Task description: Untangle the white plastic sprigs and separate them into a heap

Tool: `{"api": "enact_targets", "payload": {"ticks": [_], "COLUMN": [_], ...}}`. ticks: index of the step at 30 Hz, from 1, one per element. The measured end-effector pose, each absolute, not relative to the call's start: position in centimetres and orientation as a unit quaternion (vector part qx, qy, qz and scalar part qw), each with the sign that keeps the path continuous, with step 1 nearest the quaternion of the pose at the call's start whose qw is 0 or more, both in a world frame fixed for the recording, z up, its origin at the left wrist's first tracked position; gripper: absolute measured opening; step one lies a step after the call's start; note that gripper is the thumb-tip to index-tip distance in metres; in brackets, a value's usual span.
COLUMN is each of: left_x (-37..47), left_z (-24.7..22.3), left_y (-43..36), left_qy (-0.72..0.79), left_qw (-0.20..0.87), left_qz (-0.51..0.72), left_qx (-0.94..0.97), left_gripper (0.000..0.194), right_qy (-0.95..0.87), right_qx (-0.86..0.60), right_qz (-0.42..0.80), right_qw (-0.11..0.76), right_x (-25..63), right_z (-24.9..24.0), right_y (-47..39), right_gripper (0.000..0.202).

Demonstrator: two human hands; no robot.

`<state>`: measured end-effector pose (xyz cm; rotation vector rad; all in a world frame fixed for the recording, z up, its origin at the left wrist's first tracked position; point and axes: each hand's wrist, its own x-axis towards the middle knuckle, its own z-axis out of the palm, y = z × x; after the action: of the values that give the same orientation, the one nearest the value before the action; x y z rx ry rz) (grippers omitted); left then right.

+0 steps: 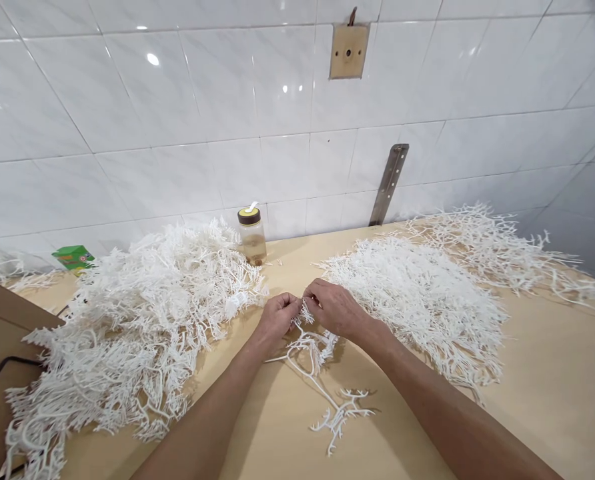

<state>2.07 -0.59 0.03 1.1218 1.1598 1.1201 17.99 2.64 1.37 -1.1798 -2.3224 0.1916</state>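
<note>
Close together over the middle of the table, my left hand (pixel 280 315) and my right hand (pixel 333 307) both pinch at one white branched plastic sprig (pixel 305 315). The fingers of each hand are closed, and the small part between the fingertips is partly hidden. Below the hands, white stems run down to a bare, coral-like branched end (pixel 340 417) lying on the wooden table top. A small tuft of finer white twigs (pixel 322 347) hangs by the right wrist.
A large heap of white sprigs (pixel 152 320) lies left, a flatter heap (pixel 427 300) right, thinner branches (pixel 497 247) behind it. A lidded bottle (pixel 253 240) and green box (pixel 73 258) stand near the tiled wall. A metal strip (pixel 389 185) leans there; a brown carton (pixel 7 333) is at left.
</note>
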Motion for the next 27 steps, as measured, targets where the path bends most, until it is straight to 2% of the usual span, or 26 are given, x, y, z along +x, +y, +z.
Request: {"api": "enact_targets", "payload": {"ticks": [5,9,13,17,21,27], "left_x": [2.1,2.0,2.1,2.4,2.7,2.5], "left_z": [-0.1,-1.0,-1.4,-1.1,-0.8,-1.2], "left_y": [-0.6,-0.4,-0.2,-0.4,-0.7,-0.5], "left_qy": [0.483,0.468,0.481,0.507,0.519,0.53], "left_qw": [0.555,0.535,0.486,0.436,0.413,0.395], "left_qz": [0.487,0.487,0.5,0.535,0.527,0.515], "left_qx": [0.47,0.509,0.531,0.517,0.532,0.545], "left_gripper": [0.03,0.027,0.026,0.025,0.023,0.023], "right_qy": [-0.838,-0.777,-0.739,-0.75,-0.788,-0.8], "right_qx": [-0.455,-0.539,-0.575,-0.544,-0.474,-0.463], "right_qz": [0.087,0.041,0.032,0.107,0.202,0.228], "right_qw": [0.288,0.321,0.35,0.361,0.337,0.306], "right_x": [17.7,18.8,20.4,20.3,19.1,18.6], "right_z": [1.0,0.4,0.3,1.3,2.4,2.9], "right_y": [3.1,4.4,5.4,4.9,3.5,2.8], "right_gripper": [0.015,0.016,0.005,0.012,0.014,0.014]}}
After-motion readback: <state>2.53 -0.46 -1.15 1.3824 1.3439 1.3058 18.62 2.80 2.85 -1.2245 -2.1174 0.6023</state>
